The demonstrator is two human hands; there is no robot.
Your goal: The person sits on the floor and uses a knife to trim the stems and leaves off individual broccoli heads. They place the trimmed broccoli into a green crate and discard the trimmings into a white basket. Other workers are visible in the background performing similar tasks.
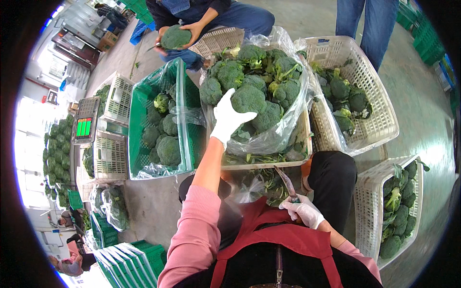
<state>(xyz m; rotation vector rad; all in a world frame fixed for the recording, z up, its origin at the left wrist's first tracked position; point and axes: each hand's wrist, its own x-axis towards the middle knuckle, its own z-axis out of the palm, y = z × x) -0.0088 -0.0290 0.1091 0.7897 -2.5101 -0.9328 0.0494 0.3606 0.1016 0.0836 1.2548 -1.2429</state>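
Observation:
My left hand (pixel 227 117), in a white glove, is around the near left side of a broccoli head (pixel 248 99). Its thumb lies along the head's lower edge and its fingers are at the left side. That head lies among other broccoli in a clear plastic bag (pixel 288 126) lining a pale crate (pixel 266 165). Low by my lap, my right hand (pixel 304 210), gloved too, grips a knife (pixel 286 181) with a curved, stained blade pointing up and away from me. Leaf and stem scraps lie under the blade.
A plastic-lined green crate (pixel 196 144) of broccoli stands at left, a white crate (pixel 385 118) at right. Another broccoli crate (pixel 385 259) is at lower right. Opposite, a seated person's hands hold a broccoli head (pixel 175 37); someone stands behind. A scale display (pixel 83 127) glows further left.

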